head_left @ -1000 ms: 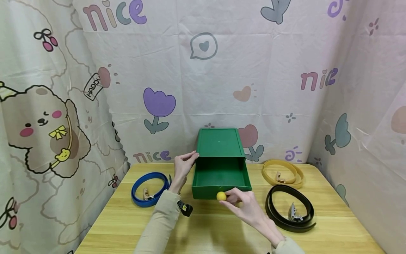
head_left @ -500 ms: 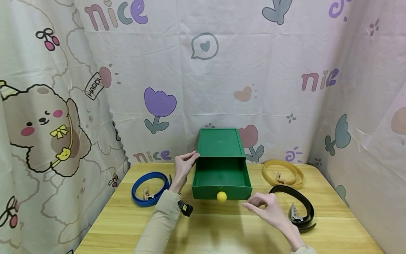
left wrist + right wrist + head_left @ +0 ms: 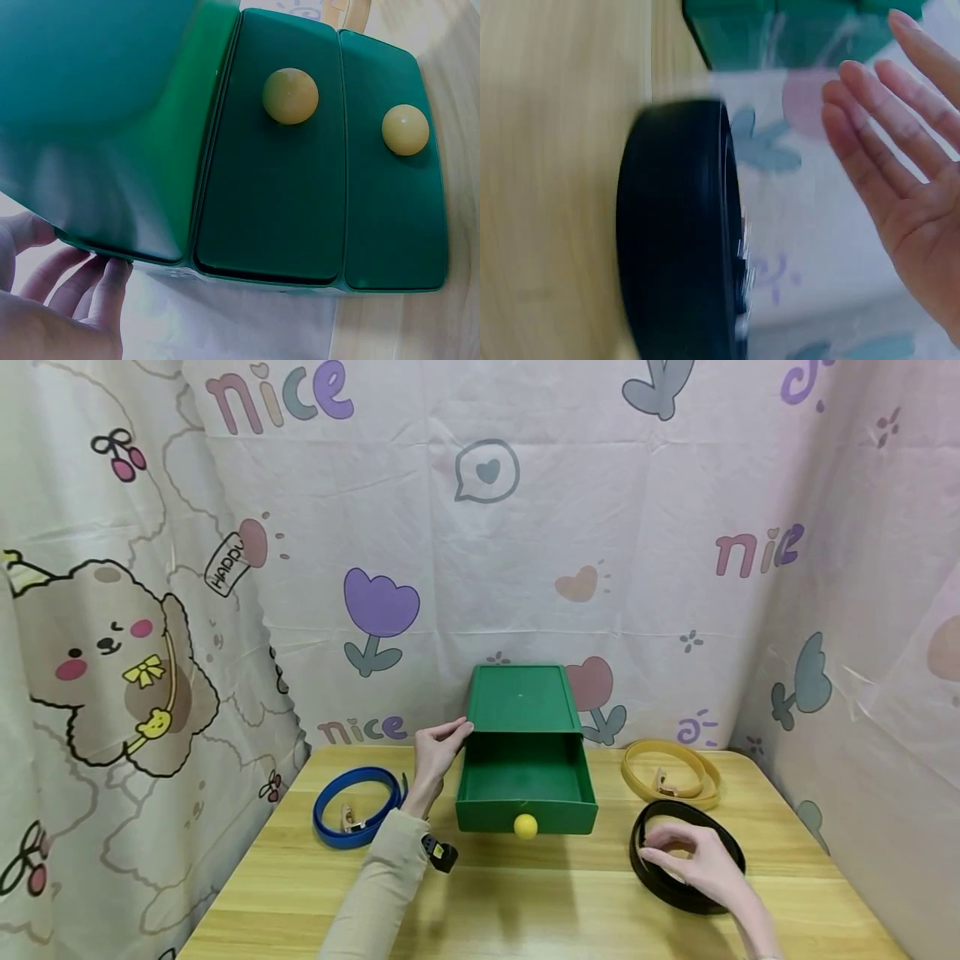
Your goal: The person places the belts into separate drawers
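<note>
A green drawer cabinet (image 3: 522,697) stands at the back of the table, its top drawer (image 3: 487,817) pulled out. No object shows inside that drawer, and a round yellow knob (image 3: 526,827) sits on its front. My left hand (image 3: 433,762) grips the cabinet's upper left edge, thumb on one side and fingers (image 3: 112,289) against the other. Over a coiled black belt (image 3: 660,883) hovers my right hand (image 3: 697,864), fingers loosely bent and holding nothing. In the right wrist view the black belt (image 3: 675,232) is blurred and apart from the fingers. The hand hides the belt's buckle in the head view.
On the left lies a coiled blue belt (image 3: 322,806), beside my left forearm. A coiled yellow belt (image 3: 633,777) lies at the back right, behind the black one. Two lower drawers with yellow knobs (image 3: 290,96) are closed. A printed curtain (image 3: 495,568) surrounds the wooden table (image 3: 517,902).
My right hand has let go of the top drawer's yellow knob and moved right, to above the black belt. The left hand stays on the cabinet; the drawer remains pulled out.
</note>
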The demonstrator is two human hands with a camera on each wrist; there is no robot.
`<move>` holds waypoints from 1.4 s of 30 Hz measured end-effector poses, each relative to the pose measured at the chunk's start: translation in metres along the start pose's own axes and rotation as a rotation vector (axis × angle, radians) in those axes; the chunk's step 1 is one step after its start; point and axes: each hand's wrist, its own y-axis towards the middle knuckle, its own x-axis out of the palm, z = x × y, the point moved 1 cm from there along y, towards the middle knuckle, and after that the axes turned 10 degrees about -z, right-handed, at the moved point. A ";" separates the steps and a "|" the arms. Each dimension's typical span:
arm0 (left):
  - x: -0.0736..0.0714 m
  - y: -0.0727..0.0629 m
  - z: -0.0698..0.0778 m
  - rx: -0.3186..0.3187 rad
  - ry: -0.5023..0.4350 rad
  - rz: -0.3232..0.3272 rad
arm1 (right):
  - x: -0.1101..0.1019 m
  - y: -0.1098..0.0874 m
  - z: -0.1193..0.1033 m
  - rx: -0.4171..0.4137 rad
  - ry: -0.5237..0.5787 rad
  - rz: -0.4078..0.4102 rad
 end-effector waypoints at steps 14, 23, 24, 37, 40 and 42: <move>-0.001 0.000 0.000 -0.001 0.012 -0.001 | -0.040 -0.051 0.049 0.256 -0.236 0.013; -0.001 0.000 0.001 0.000 0.004 -0.006 | -0.040 -0.062 0.065 0.214 -0.368 -0.017; -0.001 0.001 0.001 -0.001 0.003 -0.006 | -0.040 -0.062 0.065 0.221 -0.380 -0.025; -0.001 0.002 -0.001 -0.003 -0.007 0.001 | -0.031 -0.051 0.063 0.317 -0.448 -0.143; 0.000 0.002 -0.001 -0.005 -0.005 0.001 | -0.029 -0.052 0.064 0.285 -0.455 -0.134; 0.000 0.002 -0.001 -0.007 -0.005 0.001 | -0.028 -0.052 0.065 0.263 -0.460 -0.136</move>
